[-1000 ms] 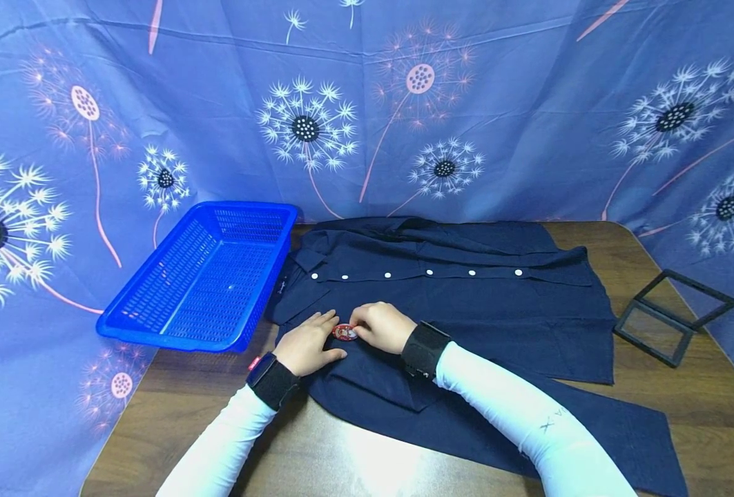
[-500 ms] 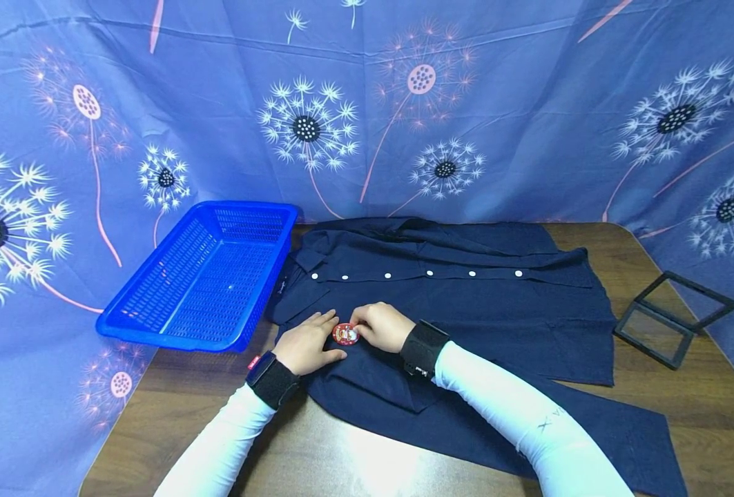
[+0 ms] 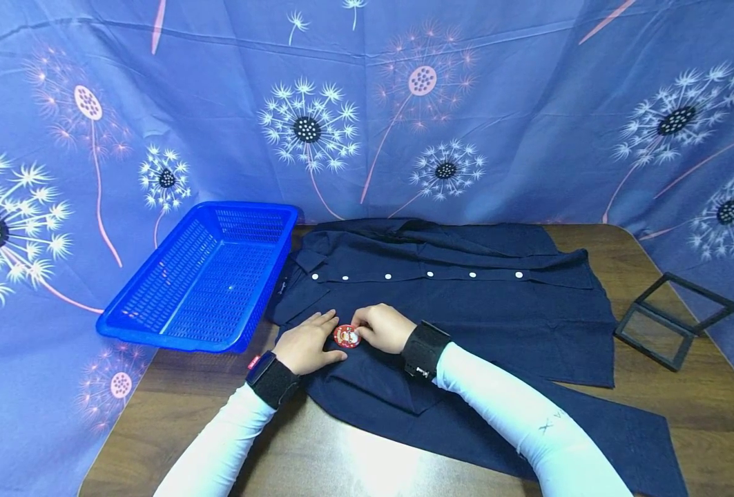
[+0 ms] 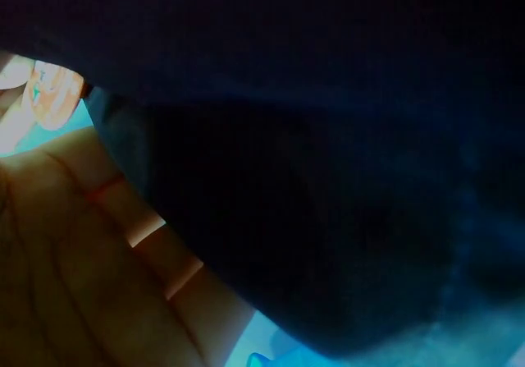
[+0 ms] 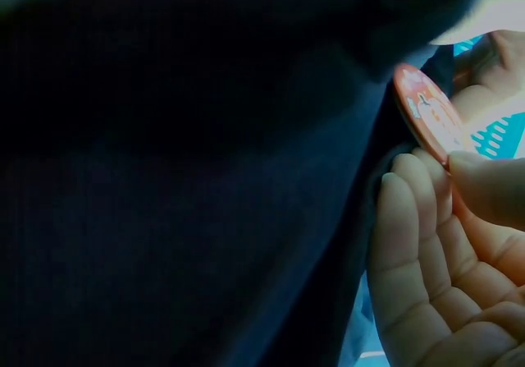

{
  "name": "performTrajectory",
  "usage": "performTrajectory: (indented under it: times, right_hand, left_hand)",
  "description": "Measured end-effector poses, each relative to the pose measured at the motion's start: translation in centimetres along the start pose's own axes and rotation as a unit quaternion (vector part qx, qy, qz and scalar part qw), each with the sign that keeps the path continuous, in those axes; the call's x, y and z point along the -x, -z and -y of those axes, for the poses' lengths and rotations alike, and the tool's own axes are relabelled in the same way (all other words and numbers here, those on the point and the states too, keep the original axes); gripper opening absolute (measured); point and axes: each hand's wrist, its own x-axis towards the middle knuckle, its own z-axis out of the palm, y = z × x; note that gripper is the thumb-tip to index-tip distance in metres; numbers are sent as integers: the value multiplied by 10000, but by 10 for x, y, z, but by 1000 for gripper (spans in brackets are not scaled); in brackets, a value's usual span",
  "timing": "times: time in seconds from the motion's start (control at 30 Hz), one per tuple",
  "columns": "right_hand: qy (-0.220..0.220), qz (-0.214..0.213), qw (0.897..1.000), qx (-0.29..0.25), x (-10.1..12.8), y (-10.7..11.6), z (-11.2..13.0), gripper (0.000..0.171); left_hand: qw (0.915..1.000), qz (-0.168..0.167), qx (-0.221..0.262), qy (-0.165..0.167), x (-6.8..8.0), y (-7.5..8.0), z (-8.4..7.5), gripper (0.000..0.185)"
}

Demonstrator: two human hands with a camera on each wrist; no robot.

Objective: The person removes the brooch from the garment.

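A dark navy shirt (image 3: 466,324) with a row of white buttons lies spread on the table, collar to the left. On its chest is a round red badge (image 3: 346,336) with a printed figure. My right hand (image 3: 387,328) pinches the badge's right edge between thumb and curled fingers; the right wrist view shows the badge (image 5: 431,114) tilted against the cloth. My left hand (image 3: 306,345) rests on the shirt just left of the badge, fingers extended. In the left wrist view, the left hand's palm (image 4: 90,260) meets the dark fabric. The badge's back is hidden.
A blue plastic basket (image 3: 245,330) stands at the left, beside the shirt's collar. A black hinged frame (image 3: 677,319) stands opened out at the right of the wooden table (image 3: 715,400). A blue dandelion-print cloth (image 3: 367,103) hangs behind.
The badge has turned so that more of its red face shows to the head camera, still in my right fingers. My left hand has stayed in place.
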Motion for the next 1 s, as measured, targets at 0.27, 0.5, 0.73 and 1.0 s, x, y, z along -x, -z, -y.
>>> performTrajectory:
  times: [0.27,0.5,0.73,1.0]
  right_hand:
    - [-57,24,10000,2,0,-1,-2,4]
    - [-77,112,9998,-142,2,2,-2,4]
    - [-252,299,9990,-211,1,2,-2,4]
    - [-239,367,9986,-285,3,4,-4,6]
  left_hand:
    - [9999,78,-50,39,0,1,-1,78]
    - [9999,110,-92,58,-2,-2,2,79]
    - [9999,59,-100,64,-2,-3,3,79]
    - [9999,112,-52,93,-3,-1,2,80]
